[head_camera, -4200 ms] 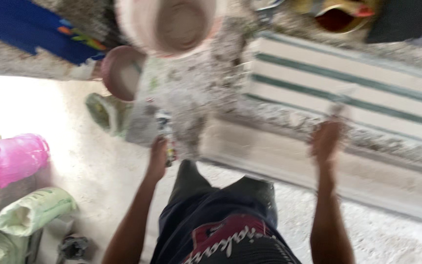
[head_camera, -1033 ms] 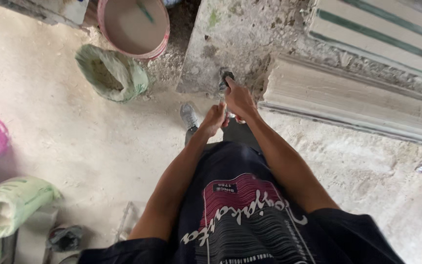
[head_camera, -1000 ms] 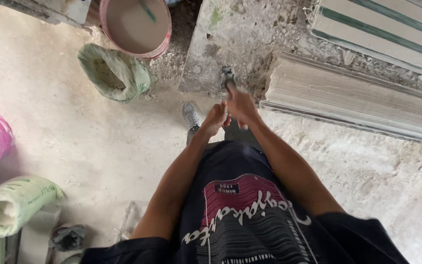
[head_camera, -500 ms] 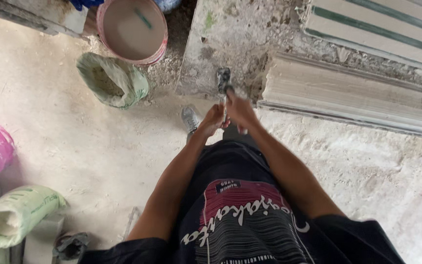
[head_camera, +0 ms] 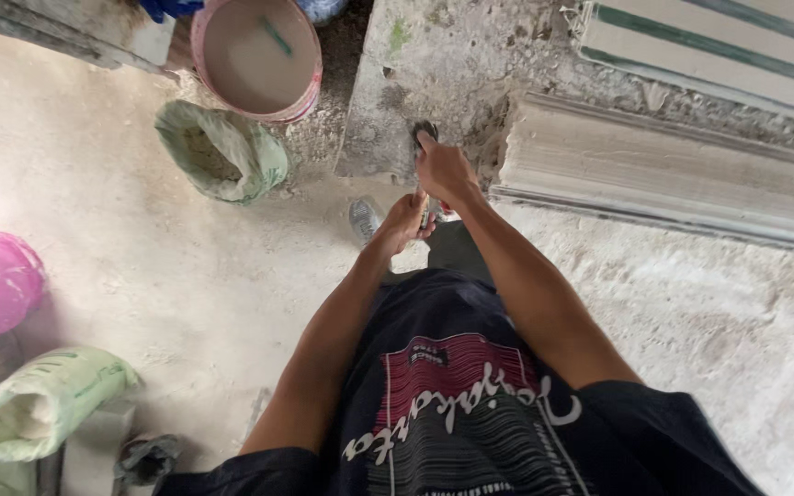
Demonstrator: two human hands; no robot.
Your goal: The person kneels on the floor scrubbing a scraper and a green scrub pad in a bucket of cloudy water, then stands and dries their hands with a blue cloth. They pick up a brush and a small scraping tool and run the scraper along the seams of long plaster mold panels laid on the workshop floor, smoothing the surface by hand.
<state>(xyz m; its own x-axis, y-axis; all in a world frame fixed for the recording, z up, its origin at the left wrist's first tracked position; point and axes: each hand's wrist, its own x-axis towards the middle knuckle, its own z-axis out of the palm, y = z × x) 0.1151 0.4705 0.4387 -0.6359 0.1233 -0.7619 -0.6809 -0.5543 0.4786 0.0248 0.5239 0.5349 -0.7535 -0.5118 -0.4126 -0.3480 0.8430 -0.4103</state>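
Seemingly rigid and light, a small metal hand tool (head_camera: pixel 425 138) at twelve o'clock; right hand (head_camera: pixel 443 170) wraps its top, left hand (head_camera: pixel 403 225) grips the handle below.

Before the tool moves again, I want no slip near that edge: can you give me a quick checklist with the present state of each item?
1. Both hands on the tool: ok. The right hand is at the top, and the left hand grips lower down.
2. Tool tip on the slab edge: cannot tell, because the right hand covers it.
3. Shoe clear of the tool: ok, it is beside the tool and apart from it.
4. Pink bucket and green sack clear of the arms: ok.
5. Grooved strip untouched: ok.
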